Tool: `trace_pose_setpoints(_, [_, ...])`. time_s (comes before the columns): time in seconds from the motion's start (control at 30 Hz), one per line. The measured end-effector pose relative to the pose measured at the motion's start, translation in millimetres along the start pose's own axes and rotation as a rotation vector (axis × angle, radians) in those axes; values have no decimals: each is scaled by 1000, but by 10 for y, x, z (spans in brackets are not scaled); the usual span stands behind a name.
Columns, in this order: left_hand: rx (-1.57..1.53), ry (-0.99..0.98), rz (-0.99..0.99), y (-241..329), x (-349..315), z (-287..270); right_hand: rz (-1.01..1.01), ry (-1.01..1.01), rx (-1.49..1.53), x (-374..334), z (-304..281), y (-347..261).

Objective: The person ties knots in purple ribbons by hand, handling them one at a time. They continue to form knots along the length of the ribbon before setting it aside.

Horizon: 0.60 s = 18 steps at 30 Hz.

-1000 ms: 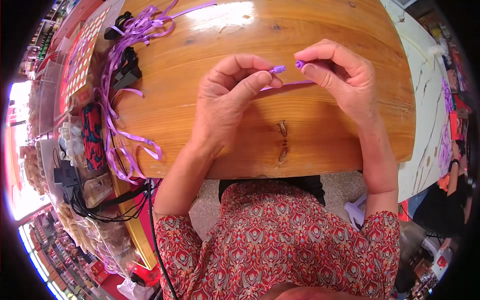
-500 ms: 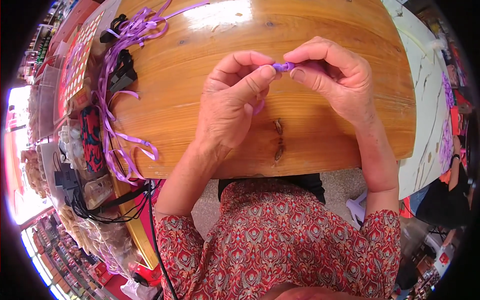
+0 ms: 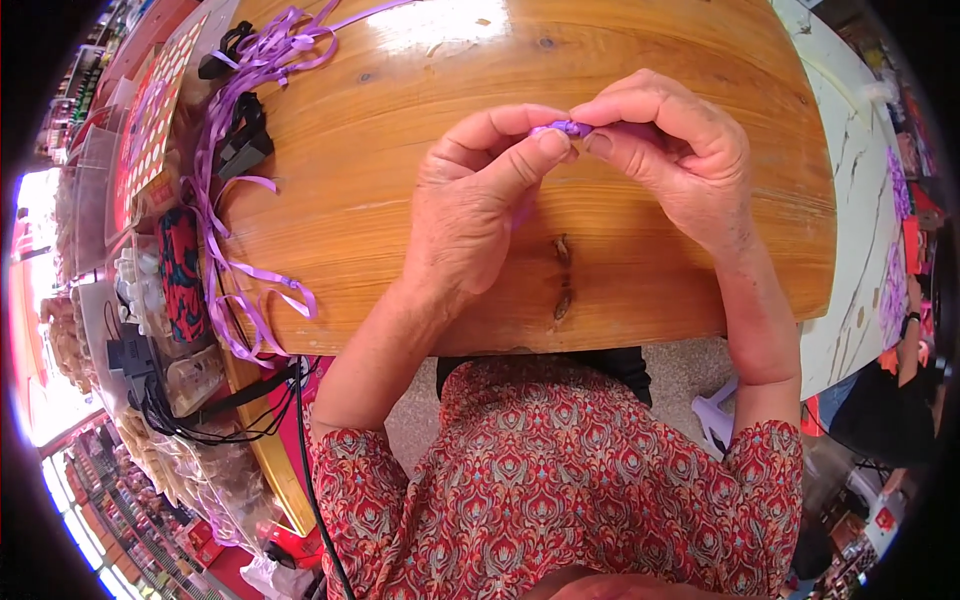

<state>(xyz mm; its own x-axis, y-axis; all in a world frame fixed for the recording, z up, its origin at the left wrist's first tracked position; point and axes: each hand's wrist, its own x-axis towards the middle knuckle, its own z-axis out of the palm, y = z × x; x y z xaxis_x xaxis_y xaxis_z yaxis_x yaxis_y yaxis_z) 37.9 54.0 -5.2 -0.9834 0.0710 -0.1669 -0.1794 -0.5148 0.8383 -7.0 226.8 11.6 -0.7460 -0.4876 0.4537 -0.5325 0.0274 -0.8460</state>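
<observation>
Between my two hands, above the wooden table, a purple ribbon (image 3: 570,128) is folded or knotted into a small bundle. My left hand (image 3: 470,200) pinches its left end between thumb and forefinger. From the right, my right hand (image 3: 685,150) grips the other end with thumb and fingertips, close against the left. Part of the ribbon shows faintly below my left palm; most of it is hidden by the fingers. Over at the table's left side lies a loose heap of purple ribbons (image 3: 262,68), with strands trailing down toward the near edge.
The wooden table (image 3: 400,260) adjoins a white marbled surface (image 3: 855,230) on the right. Black clips (image 3: 245,150) lie by the ribbon heap. On the left are a patterned red-and-black roll (image 3: 182,275) and a black adapter with cables (image 3: 135,360). Another person's arm (image 3: 908,345) shows far right.
Both hands have shifted slightly right, and their fingertips have come closer together. Less of the purple ribbon bundle shows between them, and its loop below the left hand is less visible.
</observation>
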Motion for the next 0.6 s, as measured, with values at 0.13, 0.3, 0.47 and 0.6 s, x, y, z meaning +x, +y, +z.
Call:
trace_pose_setpoints(0.13, [49, 35, 37, -24, 4, -28, 13, 2, -27, -4, 0, -10])
trace_pose_setpoints(0.3, [122, -11, 144, -14, -26, -12, 16, 49, 25, -24, 23, -27])
trace_pose_setpoints(0.47, [127, -61, 263, -56, -15, -40, 10, 63, 41, -25, 18, -19])
trace_pose_setpoints(0.6, [206, -31, 246, -30, -15, -33, -146, 7, -93, 6, -14, -8])
